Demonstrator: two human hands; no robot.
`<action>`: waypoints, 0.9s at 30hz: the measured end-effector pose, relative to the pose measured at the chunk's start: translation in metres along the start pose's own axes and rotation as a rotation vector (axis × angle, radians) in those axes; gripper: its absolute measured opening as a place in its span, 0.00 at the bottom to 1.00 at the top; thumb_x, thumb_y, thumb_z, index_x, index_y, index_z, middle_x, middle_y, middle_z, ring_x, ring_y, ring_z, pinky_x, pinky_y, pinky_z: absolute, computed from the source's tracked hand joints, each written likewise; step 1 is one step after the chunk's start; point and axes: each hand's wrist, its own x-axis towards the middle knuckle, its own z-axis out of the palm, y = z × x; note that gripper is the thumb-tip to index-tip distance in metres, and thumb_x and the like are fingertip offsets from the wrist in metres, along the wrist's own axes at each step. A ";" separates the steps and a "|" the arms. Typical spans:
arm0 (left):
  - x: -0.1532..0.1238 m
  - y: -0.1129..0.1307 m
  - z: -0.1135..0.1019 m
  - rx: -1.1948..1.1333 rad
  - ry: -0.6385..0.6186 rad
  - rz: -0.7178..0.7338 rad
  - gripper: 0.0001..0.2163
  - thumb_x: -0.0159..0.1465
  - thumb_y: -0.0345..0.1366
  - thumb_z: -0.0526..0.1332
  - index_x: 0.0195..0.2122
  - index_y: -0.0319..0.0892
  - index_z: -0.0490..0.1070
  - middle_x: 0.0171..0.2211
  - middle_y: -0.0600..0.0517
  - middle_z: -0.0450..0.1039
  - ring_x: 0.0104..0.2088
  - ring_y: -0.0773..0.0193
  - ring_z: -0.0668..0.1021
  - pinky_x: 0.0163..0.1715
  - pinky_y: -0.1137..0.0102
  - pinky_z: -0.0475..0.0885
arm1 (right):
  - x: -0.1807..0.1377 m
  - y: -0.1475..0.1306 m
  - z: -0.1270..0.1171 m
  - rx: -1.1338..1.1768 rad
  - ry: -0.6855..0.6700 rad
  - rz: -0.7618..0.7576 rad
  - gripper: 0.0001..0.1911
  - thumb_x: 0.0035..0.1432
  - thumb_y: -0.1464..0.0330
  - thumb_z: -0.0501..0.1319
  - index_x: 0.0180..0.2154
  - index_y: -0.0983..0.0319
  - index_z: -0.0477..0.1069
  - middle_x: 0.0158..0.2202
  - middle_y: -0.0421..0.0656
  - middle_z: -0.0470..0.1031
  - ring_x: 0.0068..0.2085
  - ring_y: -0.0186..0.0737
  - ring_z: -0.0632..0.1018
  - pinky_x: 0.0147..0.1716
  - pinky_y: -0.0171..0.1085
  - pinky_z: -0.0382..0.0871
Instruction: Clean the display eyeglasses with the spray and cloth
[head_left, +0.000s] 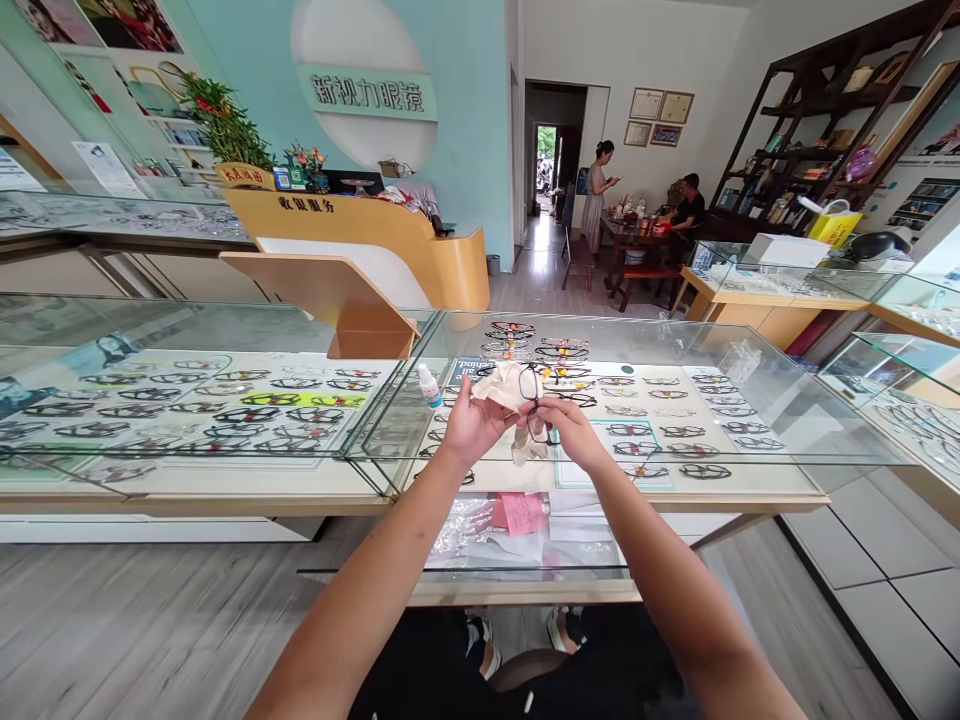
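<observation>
Over the glass display case I hold a pair of dark-framed eyeglasses (530, 386) upright, the lenses one above the other. My right hand (570, 428) pinches the frame near its middle. A crumpled beige cloth (495, 384) lies across my left hand (474, 422), whose fingers are curled behind it and touch the glasses' side. More of the cloth (529, 446) hangs below the fingers. On the glass just left of my left hand stands a small white spray bottle (429, 386) with a blue label.
Rows of spectacle frames (684, 432) lie inside the case under the glass. A brown cardboard display board (322, 290) stands at the back left. Farther off are a wooden cashier desk (457, 270), a standing person (596, 200) and a seated person (686, 210) at a table.
</observation>
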 end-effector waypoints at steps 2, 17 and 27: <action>0.002 -0.002 0.000 -0.009 0.013 0.000 0.29 0.77 0.57 0.52 0.54 0.35 0.78 0.41 0.37 0.85 0.39 0.48 0.86 0.37 0.59 0.78 | 0.000 0.002 0.001 0.006 0.001 0.010 0.13 0.61 0.62 0.59 0.39 0.61 0.80 0.35 0.44 0.84 0.33 0.39 0.74 0.39 0.39 0.69; 0.002 -0.015 -0.001 0.222 -0.007 0.076 0.20 0.59 0.49 0.79 0.37 0.38 0.76 0.25 0.54 0.74 0.23 0.69 0.75 0.23 0.75 0.72 | -0.002 0.004 0.011 -0.065 -0.070 -0.024 0.13 0.63 0.62 0.59 0.35 0.60 0.80 0.34 0.43 0.82 0.37 0.41 0.75 0.42 0.39 0.68; -0.002 -0.014 0.005 0.265 0.010 0.076 0.22 0.54 0.46 0.83 0.35 0.39 0.75 0.27 0.55 0.72 0.24 0.70 0.75 0.23 0.75 0.73 | -0.004 0.003 0.009 -0.071 -0.140 0.004 0.14 0.64 0.62 0.58 0.32 0.60 0.78 0.33 0.43 0.81 0.39 0.42 0.75 0.44 0.39 0.68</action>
